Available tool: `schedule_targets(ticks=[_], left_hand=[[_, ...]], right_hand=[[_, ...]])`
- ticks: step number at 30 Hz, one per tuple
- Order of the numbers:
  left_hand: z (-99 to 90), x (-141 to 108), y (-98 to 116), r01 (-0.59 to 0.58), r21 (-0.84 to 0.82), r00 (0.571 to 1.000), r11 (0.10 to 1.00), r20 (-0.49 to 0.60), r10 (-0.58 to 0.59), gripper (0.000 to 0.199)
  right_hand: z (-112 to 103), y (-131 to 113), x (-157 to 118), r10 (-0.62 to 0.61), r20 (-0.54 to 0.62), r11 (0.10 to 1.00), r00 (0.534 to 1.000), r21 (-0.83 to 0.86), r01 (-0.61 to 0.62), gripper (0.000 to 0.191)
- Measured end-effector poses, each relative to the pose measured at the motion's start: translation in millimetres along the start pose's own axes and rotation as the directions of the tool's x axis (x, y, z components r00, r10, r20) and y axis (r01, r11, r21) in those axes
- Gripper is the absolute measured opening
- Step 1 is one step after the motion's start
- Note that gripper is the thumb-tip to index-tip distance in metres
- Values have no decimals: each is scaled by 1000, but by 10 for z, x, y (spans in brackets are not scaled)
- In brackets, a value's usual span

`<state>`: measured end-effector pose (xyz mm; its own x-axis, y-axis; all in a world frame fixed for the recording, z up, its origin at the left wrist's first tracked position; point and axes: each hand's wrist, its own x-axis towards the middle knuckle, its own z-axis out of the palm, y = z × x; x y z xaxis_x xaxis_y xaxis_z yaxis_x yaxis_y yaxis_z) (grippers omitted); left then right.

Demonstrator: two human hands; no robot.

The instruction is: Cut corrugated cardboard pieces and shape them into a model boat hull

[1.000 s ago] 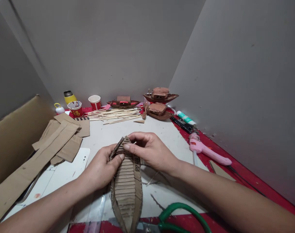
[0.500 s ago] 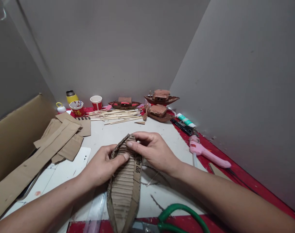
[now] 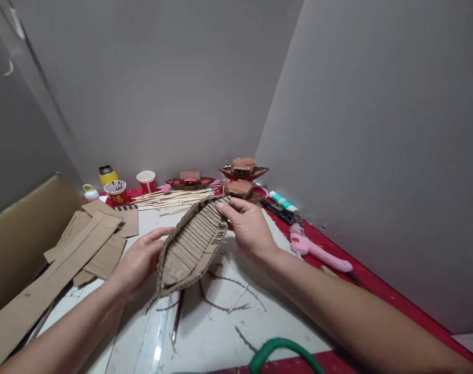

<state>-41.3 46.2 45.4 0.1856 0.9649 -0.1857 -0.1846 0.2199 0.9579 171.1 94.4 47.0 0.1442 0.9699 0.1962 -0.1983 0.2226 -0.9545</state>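
Note:
A small cardboard boat hull, with a ribbed inner floor and raised side strips, is held up tilted over the work surface. My right hand pinches its far pointed end, thumb on the inside. At the hull's left edge is my left hand, its fingers loosely stretched and partly hidden behind the cardboard; whether they touch it is hard to tell. Below the hull lie thin cardboard offcuts, a dark red pencil or pen and a clear ruler. Green scissor handles show at the front edge.
Cardboard strips lie piled at left beside a cardboard box wall. Wooden sticks, paper cups and brown model boats stand at the back. A pink glue gun lies at right.
The hull has been raised and turned, its near end swinging left. My left thumb has come off the hull's inside, while my right hand keeps its far end. The view has shifted slightly.

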Motion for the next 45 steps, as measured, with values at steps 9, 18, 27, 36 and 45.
schedule_targets(ticks=[9,18,27,36,45], left_hand=[[340,-261,-250,-92,88,995,992,35,89,32],[287,-78,-35,-222,-54,898,973,-399,183,26],[267,-105,-136,-189,199,933,962,-268,239,23],[242,-48,-275,-187,152,954,970,-205,216,19],[275,-82,-216,-159,151,978,976,-108,176,18]], right_hand=[[170,94,-215,30,-24,986,999,162,-26,27],[271,81,-538,114,197,993,974,13,-119,24],[293,61,-541,247,414,967,876,-47,-250,22],[243,170,-487,138,396,956,908,-293,-17,9],[185,90,-420,89,477,950,874,-303,69,11]])
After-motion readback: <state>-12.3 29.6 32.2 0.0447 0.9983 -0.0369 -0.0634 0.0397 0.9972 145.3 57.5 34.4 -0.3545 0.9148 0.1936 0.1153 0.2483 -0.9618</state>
